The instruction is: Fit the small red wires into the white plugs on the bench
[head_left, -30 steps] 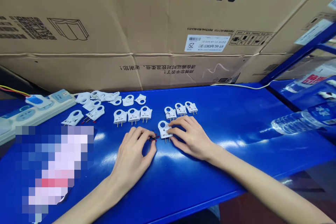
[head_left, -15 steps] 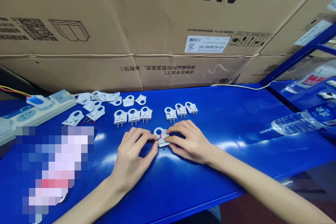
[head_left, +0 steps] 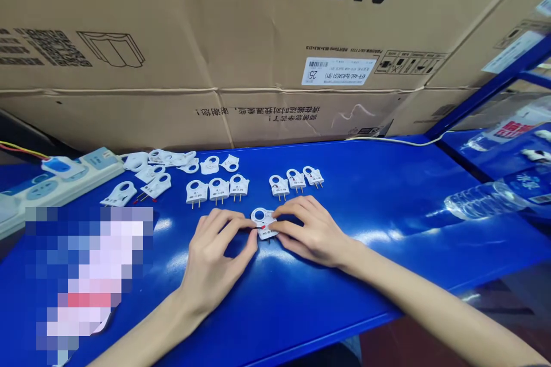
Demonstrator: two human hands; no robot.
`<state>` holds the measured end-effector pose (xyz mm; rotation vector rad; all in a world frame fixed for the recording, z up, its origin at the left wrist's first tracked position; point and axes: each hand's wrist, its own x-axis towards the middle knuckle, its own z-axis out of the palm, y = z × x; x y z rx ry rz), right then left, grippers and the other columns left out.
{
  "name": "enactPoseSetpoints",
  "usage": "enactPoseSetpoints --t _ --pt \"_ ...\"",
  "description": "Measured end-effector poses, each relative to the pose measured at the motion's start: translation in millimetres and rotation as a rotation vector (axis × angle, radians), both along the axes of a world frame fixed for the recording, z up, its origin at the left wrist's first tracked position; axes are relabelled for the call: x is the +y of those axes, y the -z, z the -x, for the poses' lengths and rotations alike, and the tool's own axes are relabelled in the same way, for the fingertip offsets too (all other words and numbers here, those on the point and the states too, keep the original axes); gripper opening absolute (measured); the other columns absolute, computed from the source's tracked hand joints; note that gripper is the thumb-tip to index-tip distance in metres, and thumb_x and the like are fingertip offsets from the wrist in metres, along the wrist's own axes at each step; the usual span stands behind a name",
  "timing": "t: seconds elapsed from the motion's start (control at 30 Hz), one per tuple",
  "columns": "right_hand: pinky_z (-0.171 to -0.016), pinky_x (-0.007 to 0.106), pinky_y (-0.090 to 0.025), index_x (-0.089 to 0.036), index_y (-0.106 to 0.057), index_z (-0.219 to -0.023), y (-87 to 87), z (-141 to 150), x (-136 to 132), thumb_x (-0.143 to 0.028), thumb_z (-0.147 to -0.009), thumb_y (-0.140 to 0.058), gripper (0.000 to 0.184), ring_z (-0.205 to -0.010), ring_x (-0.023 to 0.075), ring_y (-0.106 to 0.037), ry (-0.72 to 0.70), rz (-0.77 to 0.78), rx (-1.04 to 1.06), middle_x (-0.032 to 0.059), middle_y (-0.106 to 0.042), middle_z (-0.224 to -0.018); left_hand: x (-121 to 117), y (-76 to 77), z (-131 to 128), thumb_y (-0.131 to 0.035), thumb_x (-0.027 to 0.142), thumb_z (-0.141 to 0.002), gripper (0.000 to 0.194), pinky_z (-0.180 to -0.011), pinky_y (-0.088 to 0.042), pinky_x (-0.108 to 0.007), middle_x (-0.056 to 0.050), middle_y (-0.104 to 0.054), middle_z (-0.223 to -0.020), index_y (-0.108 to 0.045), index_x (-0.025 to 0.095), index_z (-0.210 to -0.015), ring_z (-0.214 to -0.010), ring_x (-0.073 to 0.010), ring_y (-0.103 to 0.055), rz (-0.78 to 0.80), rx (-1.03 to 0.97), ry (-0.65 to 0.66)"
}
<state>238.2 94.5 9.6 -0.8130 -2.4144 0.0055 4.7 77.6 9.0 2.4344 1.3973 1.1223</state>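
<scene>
A white plastic two-pin plug shell with a ring-shaped top (head_left: 267, 234) sits between the fingertips of both hands, its ring pointing away from them. The right hand (head_left: 312, 235) has thumb and fingers clamped on the shell's right edge; the left hand (head_left: 210, 258) pinches a thin dark wire with a red end (head_left: 262, 227) at its face. This shell looks part-done: the wire reaches over it, though the fingers hide whether it is seated. Beyond the right fingertips, three white ring-topped shells bearing dark and red bits (head_left: 295, 179) look further along; beyond the left, three plainer white ring-topped shells (head_left: 219, 188) and a heap of loose white plastic pieces (head_left: 170, 158) seem left to do. A long white power strip (head_left: 26, 202) lies well left of the fingers, a clear plastic bottle (head_left: 482, 202) far right; neither stands in their way.
</scene>
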Motion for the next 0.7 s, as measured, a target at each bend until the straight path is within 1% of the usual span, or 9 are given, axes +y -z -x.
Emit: enactPoseSetpoints --t 0.07,0.23,0.33,0.47,0.6,0.7 --pt "-0.086 0.035 -0.049 -0.018 -0.07 -0.11 0.4 -0.4 0.5 -0.021 -0.1 -0.061 0.013 -0.104 0.021 -0.062 0.007 -0.001 -0.001 0.0079 -0.073 -0.112 0.0 -1.3 0.0 -0.064 0.02 -0.095 0.005 -0.08 -0.046 -0.035 -0.001 -0.072 -0.091 -0.067 0.023 -0.093 -0.086 -0.0173 -0.064 -0.013 -0.012 0.002" --pt "-0.085 0.035 -0.049 -0.018 -0.071 -0.108 0.5 -0.4 1.1 -0.02 -0.099 -0.062 0.013 -0.103 0.0203 -0.063 0.015 -0.014 0.02 0.0069 -0.073 -0.111 -0.6 -2.7 1.0 -0.062 0.017 -0.095 0.009 -0.078 -0.048 -0.033 0.0 -0.076 -0.094 -0.067 0.023 -0.101 -0.084 -0.0156 -0.069 -0.002 -0.033 0.044" --pt "-0.084 0.034 -0.05 -0.018 -0.071 -0.109 -0.6 -0.1 0.9 -0.019 -0.099 -0.063 0.013 -0.102 0.0199 -0.063 0.013 -0.016 0.02 0.0072 -0.073 -0.11 -0.1 -2.7 1.0 -0.063 0.016 -0.095 0.008 -0.076 -0.05 -0.031 0.001 -0.075 -0.089 -0.067 0.022 -0.099 -0.079 -0.0145 -0.069 0.01 -0.051 0.048" --pt "-0.084 0.034 -0.05 -0.019 -0.071 -0.108 -2.2 0.5 0.6 -0.019 -0.1 -0.061 0.013 -0.102 0.0193 -0.064 0.011 -0.035 0.032 0.007 -0.073 -0.108 0.9 -3.4 0.3 -0.063 0.017 -0.095 0.009 -0.076 -0.053 -0.031 0.001 -0.075 -0.089 -0.068 0.022 -0.099 -0.079 -0.0149 -0.069 0.018 -0.086 0.071" --pt "-0.084 0.034 -0.05 -0.019 -0.071 -0.109 -2.6 0.9 0.2 -0.019 -0.101 -0.059 0.014 -0.103 0.0195 -0.064 0.009 -0.022 0.031 0.0072 -0.074 -0.108 0.0 -3.6 -0.2 -0.065 0.015 -0.094 0.009 -0.073 -0.053 -0.029 0.002 -0.073 -0.084 -0.069 0.022 -0.098 -0.074 -0.0138 -0.067 0.002 -0.118 0.073" --pt "-0.083 0.034 -0.05 -0.018 -0.07 -0.111 -2.0 1.1 -0.1 -0.02 -0.101 -0.06 0.015 -0.102 0.02 -0.064 -0.009 -0.021 0.028 0.0076 -0.074 -0.11 -1.1 -2.7 0.1 -0.067 0.015 -0.093 0.01 -0.072 -0.053 -0.028 0.002 -0.073 -0.085 -0.069 0.022 -0.099 -0.075 -0.013 -0.066 0.012 -0.13 0.066"
